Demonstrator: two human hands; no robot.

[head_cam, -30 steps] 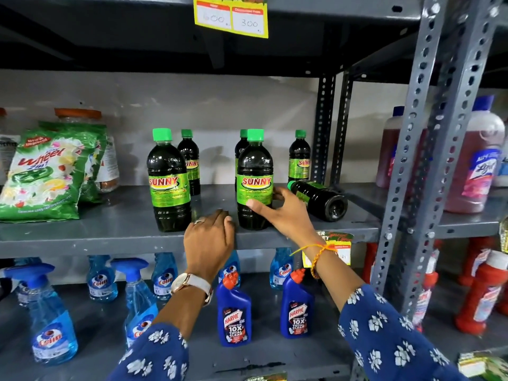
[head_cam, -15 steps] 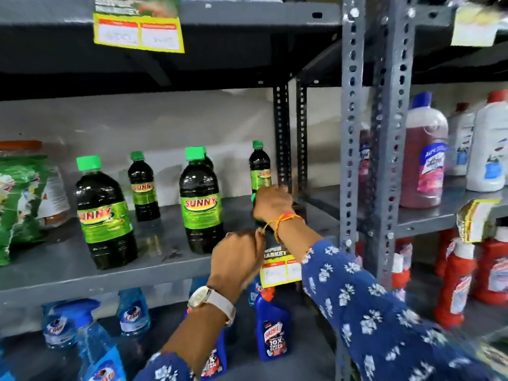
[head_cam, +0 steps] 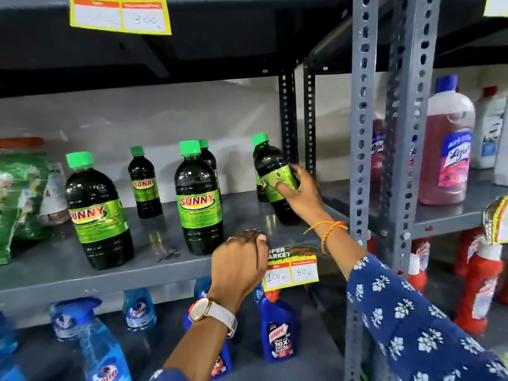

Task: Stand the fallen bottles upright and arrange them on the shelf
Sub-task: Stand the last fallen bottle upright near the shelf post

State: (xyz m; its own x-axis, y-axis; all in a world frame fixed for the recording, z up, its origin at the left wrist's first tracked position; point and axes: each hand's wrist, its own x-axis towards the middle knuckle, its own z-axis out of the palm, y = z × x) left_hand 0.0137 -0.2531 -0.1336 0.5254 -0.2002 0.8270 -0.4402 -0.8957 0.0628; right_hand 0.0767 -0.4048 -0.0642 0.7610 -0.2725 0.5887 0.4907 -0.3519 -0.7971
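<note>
My right hand grips a dark Sunny bottle with a green cap at the right end of the grey shelf. The bottle is tilted slightly left, with its base on or just above the shelf. Behind it another bottle is mostly hidden. My left hand rests closed on the shelf's front edge, holding nothing. Two large Sunny bottles stand upright near the front. A small one stands at the back, and another hides behind the middle bottle.
A green detergent bag lies at the shelf's left end. Grey slotted uprights stand just right of my right hand. A pink Lizol bottle is on the neighbouring shelf. Blue spray bottles and Harpic bottles fill the shelf below.
My right hand reached to the fallen bottle at the shelf's right end, took hold of it and raised it nearly upright. The camera view swung right. My left hand stayed on the shelf edge.
</note>
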